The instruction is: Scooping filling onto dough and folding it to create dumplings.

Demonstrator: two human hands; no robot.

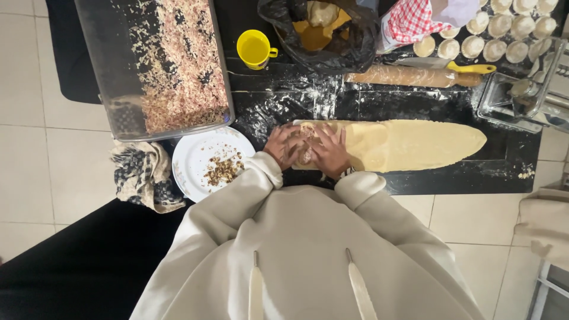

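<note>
A long rolled-out sheet of pale dough (409, 144) lies across the floured black worktop (296, 101). At its left end my left hand (283, 146) and my right hand (329, 152) press side by side on the dough, around a patch of brown crumbly filling (306, 137) between the fingers. Both hands lie flat with fingers spread, gripping nothing. Cream sleeves cover my wrists.
A white plate (198, 155) with chopped filling sits left of my hands, beside a checked cloth (143, 175). Behind are a clear tub of chopped mix (178, 65), a yellow cup (255, 48), a black bag (332, 35), a rolling pin (409, 76), several dough rounds (498, 26) and a glass dish (515, 98).
</note>
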